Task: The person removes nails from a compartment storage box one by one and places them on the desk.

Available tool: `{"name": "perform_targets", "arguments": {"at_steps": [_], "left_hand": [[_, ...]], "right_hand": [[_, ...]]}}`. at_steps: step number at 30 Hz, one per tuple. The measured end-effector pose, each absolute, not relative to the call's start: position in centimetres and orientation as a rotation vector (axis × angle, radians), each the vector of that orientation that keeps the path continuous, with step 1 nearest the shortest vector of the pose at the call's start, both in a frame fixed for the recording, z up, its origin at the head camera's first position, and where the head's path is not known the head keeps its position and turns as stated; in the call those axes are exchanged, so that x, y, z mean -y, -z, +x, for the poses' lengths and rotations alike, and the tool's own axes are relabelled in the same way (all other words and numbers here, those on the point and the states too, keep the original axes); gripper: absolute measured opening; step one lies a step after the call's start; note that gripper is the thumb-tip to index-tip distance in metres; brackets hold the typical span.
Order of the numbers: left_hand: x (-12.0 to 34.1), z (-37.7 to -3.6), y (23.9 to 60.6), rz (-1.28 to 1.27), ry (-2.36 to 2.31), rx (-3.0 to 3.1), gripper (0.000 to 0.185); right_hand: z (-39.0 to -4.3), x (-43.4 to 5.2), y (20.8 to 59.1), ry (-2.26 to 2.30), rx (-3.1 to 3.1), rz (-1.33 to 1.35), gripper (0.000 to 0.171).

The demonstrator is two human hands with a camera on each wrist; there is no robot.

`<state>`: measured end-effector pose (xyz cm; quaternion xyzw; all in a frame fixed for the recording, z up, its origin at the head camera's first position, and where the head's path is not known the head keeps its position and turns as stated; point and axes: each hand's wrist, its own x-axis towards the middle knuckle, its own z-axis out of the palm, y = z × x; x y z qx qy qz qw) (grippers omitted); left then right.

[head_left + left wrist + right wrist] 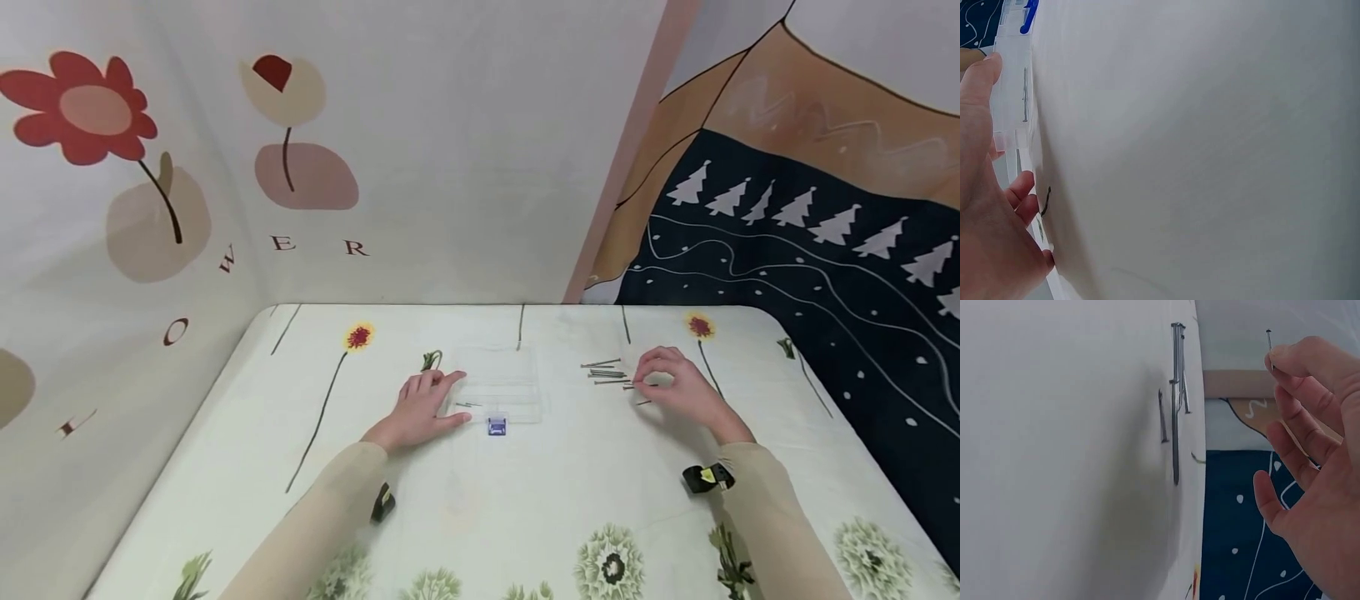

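Observation:
A clear plastic compartment box (500, 382) with a blue latch (497, 427) lies at the table's middle. My left hand (429, 406) lies flat against its left side, straight fingers and thumb touching the edge. In the left wrist view the left hand (988, 156) rests along the box (1013, 75), which has thin nails (1025, 94) inside. Right of the box lies a small pile of loose nails (606, 373). My right hand (647, 377) hovers just beside the pile. In the right wrist view my right hand (1285, 369) pinches one nail (1268, 339) above the table, apart from the pile (1176, 394).
The table (570, 500) wears a pale cloth printed with flowers. Patterned walls close it in at the back and on both sides. Both wrists carry small black cameras (708, 477).

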<state>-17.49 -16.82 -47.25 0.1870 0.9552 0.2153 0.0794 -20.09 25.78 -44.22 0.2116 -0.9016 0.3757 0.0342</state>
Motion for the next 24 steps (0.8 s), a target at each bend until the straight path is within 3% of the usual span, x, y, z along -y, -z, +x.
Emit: {"name": "perform_targets", "arguments": {"at_steps": [24], "left_hand": [[16.8, -17.6, 47.3, 0.573, -0.640, -2.865, 0.074]], "right_hand": [[-19.6, -28.3, 46.1, -1.112, 2.850, 0.658, 0.009]]}}
